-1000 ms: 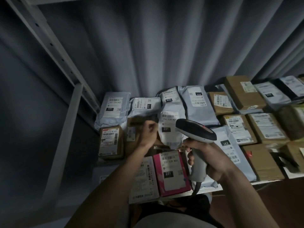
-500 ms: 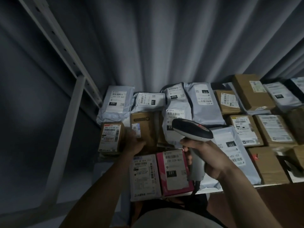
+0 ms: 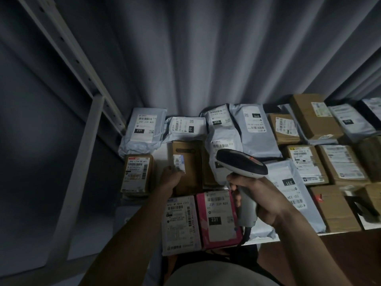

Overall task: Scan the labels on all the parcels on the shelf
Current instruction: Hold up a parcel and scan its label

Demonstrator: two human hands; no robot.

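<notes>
Both hands are busy at the left end of the shelf [image 3: 257,241]. The left hand [image 3: 172,178] grips the near left edge of a brown box [image 3: 186,168] in the second row, fingers curled round its side, and the box's small label [image 3: 179,163] now faces up with a bluish glint on it. The right hand [image 3: 255,198] is clamped round the grip of a grey scanner [image 3: 241,164], whose dark head hovers just right of that box and points toward the back left.

A second ago the left hand was raised in a loose fist above this box; half a second ago it dropped to the box's near corner; now it has settled on the edge and steadies it. The scanner has barely shifted. My reading is that this box is the one being scanned at this moment, and the glint may be the scanner's light, though I cannot be sure.

Around it lie the other parcels: a small brown carton [image 3: 137,175] to its left, a grey mailer marked 231 [image 3: 142,129] behind, a white box [image 3: 180,222] and a pink box [image 3: 217,218] in the front row, and more mailers and cartons stretching right. Most labels face up. A pale curtain [image 3: 206,58] hangs behind the shelf.
</notes>
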